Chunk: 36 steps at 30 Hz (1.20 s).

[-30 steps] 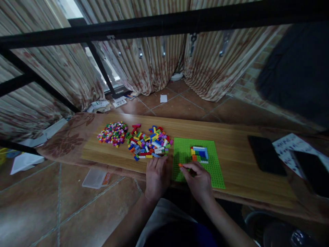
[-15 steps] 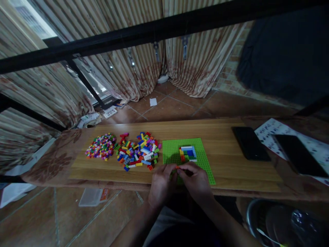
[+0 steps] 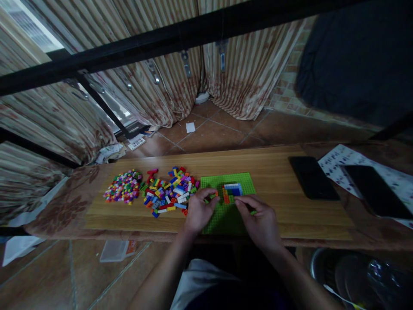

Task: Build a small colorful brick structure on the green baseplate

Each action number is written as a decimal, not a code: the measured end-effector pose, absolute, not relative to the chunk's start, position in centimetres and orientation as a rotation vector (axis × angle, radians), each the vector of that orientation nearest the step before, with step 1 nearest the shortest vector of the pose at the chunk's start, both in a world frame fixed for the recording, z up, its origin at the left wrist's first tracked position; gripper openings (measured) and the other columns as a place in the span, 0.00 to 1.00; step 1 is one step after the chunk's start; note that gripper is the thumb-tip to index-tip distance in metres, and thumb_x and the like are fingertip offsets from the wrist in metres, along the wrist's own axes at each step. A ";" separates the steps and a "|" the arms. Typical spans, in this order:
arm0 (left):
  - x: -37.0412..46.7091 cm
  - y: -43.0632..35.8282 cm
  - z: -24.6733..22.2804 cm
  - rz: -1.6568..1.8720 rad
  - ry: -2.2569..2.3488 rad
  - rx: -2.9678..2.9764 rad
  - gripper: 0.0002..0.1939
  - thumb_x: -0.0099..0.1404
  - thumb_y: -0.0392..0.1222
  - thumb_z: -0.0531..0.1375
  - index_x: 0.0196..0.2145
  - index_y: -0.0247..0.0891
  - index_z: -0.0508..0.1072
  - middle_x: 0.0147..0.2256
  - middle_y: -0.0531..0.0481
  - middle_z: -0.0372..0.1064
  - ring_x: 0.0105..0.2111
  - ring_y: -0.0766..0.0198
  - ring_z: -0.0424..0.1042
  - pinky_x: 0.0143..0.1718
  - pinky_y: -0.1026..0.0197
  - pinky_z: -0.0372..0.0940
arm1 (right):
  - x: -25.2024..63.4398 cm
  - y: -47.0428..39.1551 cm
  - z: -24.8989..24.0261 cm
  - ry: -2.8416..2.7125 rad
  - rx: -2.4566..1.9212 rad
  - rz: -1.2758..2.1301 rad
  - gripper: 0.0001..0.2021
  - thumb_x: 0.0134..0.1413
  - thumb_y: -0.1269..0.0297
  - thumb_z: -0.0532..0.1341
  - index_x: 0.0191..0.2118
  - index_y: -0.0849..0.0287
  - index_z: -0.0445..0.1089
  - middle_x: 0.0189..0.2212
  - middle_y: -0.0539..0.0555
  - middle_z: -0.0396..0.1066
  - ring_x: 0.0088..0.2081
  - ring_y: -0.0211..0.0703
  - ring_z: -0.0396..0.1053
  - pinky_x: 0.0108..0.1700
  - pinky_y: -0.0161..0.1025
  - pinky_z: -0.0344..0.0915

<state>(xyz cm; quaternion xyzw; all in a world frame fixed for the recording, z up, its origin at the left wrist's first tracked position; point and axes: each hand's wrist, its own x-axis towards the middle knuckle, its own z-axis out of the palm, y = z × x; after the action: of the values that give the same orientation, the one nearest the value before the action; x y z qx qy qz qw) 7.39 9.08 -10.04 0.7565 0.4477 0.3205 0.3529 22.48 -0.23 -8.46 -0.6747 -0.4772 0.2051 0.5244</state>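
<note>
Head view, read from left to right: a pile of small bricks (image 3: 121,189) lay towards the left end of the wooden worktop (image 3: 271,185), with a heap of larger bricks (image 3: 174,193) just beside it. Next came the left hand (image 3: 216,194), over the left part of the green board (image 3: 219,221), its thumb and forefinger closed on a small orange brick (image 3: 216,193). That brick's long axis could not be made out.

Right of the orange brick, near but apart from it, stood the brick frame (image 3: 226,197) on the board, roughly square, its orange and yellow side facing the left hand. The right hand (image 3: 236,199) was the nearer to the frame: its thumb and forefinger were drawn together at the near right corner. Whether they touched the frame or gripped anything could not be determined. Farther right, well apart from both hands, lay a dark phone (image 3: 312,178).
</note>
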 end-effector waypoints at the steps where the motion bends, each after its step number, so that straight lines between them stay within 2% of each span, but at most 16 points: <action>1: 7.6 9.9 -10.3 0.812 1.165 1.956 0.07 0.59 0.38 0.62 0.37 0.40 0.77 0.35 0.51 0.77 0.32 0.65 0.74 0.37 0.63 0.68 | 23.3 -0.1 -8.7 -1.117 -1.634 0.462 0.11 0.57 0.58 0.58 0.36 0.56 0.76 0.32 0.55 0.76 0.34 0.44 0.72 0.37 0.40 0.68; 15: 10.6 12.7 -12.0 0.702 1.065 1.750 0.05 0.56 0.34 0.64 0.33 0.36 0.78 0.30 0.50 0.77 0.30 0.64 0.75 0.33 0.64 0.68 | 27.6 1.5 -11.3 -0.971 -1.664 0.398 0.12 0.54 0.56 0.61 0.34 0.58 0.77 0.34 0.56 0.77 0.36 0.46 0.73 0.39 0.42 0.68; 21: 10.6 12.8 -11.9 0.664 1.052 1.742 0.09 0.55 0.32 0.64 0.36 0.36 0.77 0.31 0.49 0.77 0.30 0.64 0.76 0.34 0.64 0.69 | 27.8 1.7 -11.7 -0.967 -1.663 0.408 0.12 0.53 0.56 0.61 0.34 0.59 0.77 0.33 0.56 0.76 0.35 0.45 0.73 0.39 0.42 0.67; 29: 10.3 13.1 -10.8 0.610 1.046 1.906 0.10 0.63 0.35 0.57 0.36 0.38 0.79 0.34 0.51 0.78 0.34 0.64 0.76 0.38 0.64 0.68 | 27.8 1.9 -11.9 -0.984 -1.679 0.440 0.13 0.53 0.55 0.61 0.34 0.59 0.77 0.33 0.56 0.76 0.35 0.46 0.73 0.40 0.42 0.67; 36: 10.8 13.1 -10.9 0.631 1.083 1.889 0.10 0.63 0.37 0.57 0.33 0.37 0.79 0.31 0.51 0.78 0.33 0.64 0.75 0.37 0.65 0.67 | 27.8 2.5 -12.2 -1.005 -1.718 0.426 0.14 0.53 0.55 0.60 0.34 0.59 0.77 0.33 0.56 0.76 0.34 0.45 0.72 0.38 0.41 0.66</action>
<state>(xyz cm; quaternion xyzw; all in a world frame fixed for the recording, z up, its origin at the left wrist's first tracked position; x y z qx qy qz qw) 10.80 13.13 -10.93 0.7550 0.4329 0.2519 0.4233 27.75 2.47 -12.17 -0.7182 -0.4200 0.1781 0.5254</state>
